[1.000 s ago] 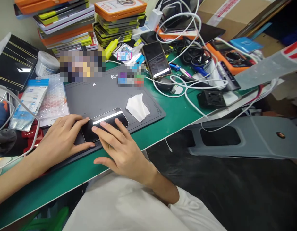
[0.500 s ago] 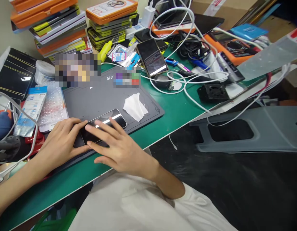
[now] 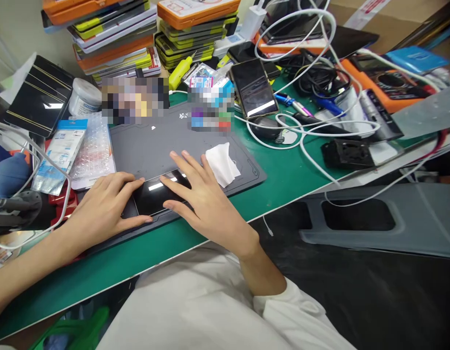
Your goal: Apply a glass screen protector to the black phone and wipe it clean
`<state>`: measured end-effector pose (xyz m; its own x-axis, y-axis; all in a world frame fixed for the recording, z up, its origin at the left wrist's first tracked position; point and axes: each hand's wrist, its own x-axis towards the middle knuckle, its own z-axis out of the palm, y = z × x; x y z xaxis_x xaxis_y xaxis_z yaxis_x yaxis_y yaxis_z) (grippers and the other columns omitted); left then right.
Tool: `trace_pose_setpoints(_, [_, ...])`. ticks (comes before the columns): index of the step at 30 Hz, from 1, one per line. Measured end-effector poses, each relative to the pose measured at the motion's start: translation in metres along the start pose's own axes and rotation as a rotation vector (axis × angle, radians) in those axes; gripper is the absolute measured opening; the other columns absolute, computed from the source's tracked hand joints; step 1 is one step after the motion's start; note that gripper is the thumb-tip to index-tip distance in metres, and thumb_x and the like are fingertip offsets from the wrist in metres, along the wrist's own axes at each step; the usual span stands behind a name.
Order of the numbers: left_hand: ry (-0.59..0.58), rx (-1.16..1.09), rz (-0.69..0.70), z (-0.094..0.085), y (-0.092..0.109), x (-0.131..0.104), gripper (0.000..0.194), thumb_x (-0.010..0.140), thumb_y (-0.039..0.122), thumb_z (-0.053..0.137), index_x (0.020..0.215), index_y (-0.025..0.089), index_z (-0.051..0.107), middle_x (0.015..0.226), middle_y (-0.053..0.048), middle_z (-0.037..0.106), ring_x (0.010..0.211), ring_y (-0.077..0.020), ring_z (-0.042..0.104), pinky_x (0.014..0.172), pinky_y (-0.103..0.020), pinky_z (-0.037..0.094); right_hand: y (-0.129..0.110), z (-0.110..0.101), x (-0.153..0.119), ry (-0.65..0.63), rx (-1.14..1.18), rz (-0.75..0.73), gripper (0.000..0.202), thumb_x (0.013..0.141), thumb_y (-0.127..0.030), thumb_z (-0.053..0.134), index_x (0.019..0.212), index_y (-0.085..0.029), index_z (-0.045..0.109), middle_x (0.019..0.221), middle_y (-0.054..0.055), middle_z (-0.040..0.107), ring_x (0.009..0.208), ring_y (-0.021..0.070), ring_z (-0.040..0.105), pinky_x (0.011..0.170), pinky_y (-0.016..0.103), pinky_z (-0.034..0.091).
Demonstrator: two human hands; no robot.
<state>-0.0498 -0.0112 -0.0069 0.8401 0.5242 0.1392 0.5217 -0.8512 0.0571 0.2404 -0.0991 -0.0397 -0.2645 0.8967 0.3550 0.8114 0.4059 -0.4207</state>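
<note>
A smartphone (image 3: pixel 157 195) with a glossy black face lies flat on a dark grey mat (image 3: pixel 152 150) near the front edge of the bench. My left hand (image 3: pixel 104 206) is at its left end, thumb on the near edge and index finger on the far edge, steadying it. Over the phone's right end, my right hand (image 3: pixel 206 199) spreads its fingers; they touch or hover just above the glass, and they hide that end. To the right of this hand, a crumpled white wipe (image 3: pixel 223 164) rests on the mat.
Another phone (image 3: pixel 253 87) lies behind the mat among white cables (image 3: pixel 301 141). Stacked orange and yellow cases (image 3: pixel 115 48) stand at the back left. A blue air blower (image 3: pixel 10 175) is at far left, a multimeter (image 3: pixel 387 80) at back right. The green bench's front edge runs diagonally.
My right hand has slid rightward along the phone, from its left half to its right end. The left hand stays at the phone's left end. The whole view has shifted slightly.
</note>
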Motion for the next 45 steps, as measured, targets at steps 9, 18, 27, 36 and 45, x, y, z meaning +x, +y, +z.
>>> trace_pose_setpoints(9, [0.010, -0.033, -0.001, 0.000, 0.000, 0.001, 0.077, 0.113, 0.076, 0.062, 0.165, 0.019, 0.059, 0.148, -0.023, 0.072, 0.134, -0.0430, 0.074, 0.116, -0.060, 0.061, 0.027, -0.003, -0.013, 0.129, 0.027, 0.187, 0.044, 0.127, -0.046, 0.045, 0.150, -0.040, 0.083, 0.192, 0.002, 0.047, 0.184, 0.0374, 0.033, 0.150, 0.078, 0.022])
trace_pose_setpoints(18, [0.023, -0.048, 0.001, 0.001, 0.002, 0.000, 0.076, 0.113, 0.077, 0.061, 0.163, 0.019, 0.061, 0.145, -0.023, 0.073, 0.131, -0.0402, 0.075, 0.114, -0.056, 0.063, 0.025, 0.003, -0.019, 0.231, 0.027, 0.172, 0.042, 0.126, -0.039, 0.048, 0.149, -0.033, 0.083, 0.184, 0.007, 0.058, 0.181, 0.0378, 0.040, 0.149, 0.079, 0.027])
trace_pose_setpoints(27, [0.056, -0.011, 0.036, 0.004, 0.003, 0.000, 0.075, 0.117, 0.076, 0.051, 0.160, 0.015, 0.060, 0.142, -0.023, 0.073, 0.127, -0.0389, 0.075, 0.110, -0.054, 0.063, 0.004, 0.005, -0.010, 0.119, 0.027, 0.030, 0.040, 0.126, -0.035, 0.050, 0.156, -0.028, 0.074, 0.181, 0.011, 0.061, 0.183, 0.0352, 0.037, 0.149, 0.077, 0.030])
trace_pose_setpoints(36, [0.040, -0.035, 0.014, 0.002, 0.001, 0.000, 0.078, 0.112, 0.076, 0.064, 0.165, 0.019, 0.059, 0.147, -0.023, 0.072, 0.134, -0.0427, 0.073, 0.117, -0.059, 0.061, -0.005, 0.007, 0.006, 0.057, -0.052, 0.037, 0.041, 0.124, -0.036, 0.052, 0.153, -0.028, 0.079, 0.185, 0.015, 0.056, 0.181, 0.0376, 0.039, 0.149, 0.080, 0.026])
trace_pose_setpoints(45, [0.057, 0.009, 0.034, 0.003, 0.003, 0.001, 0.077, 0.117, 0.076, 0.051, 0.159, 0.012, 0.061, 0.142, -0.026, 0.073, 0.130, -0.0416, 0.074, 0.110, -0.057, 0.063, 0.026, -0.004, -0.010, 0.183, -0.075, 0.182, 0.042, 0.125, -0.036, 0.050, 0.146, -0.038, 0.086, 0.186, 0.005, 0.056, 0.181, 0.0395, 0.040, 0.149, 0.080, 0.024])
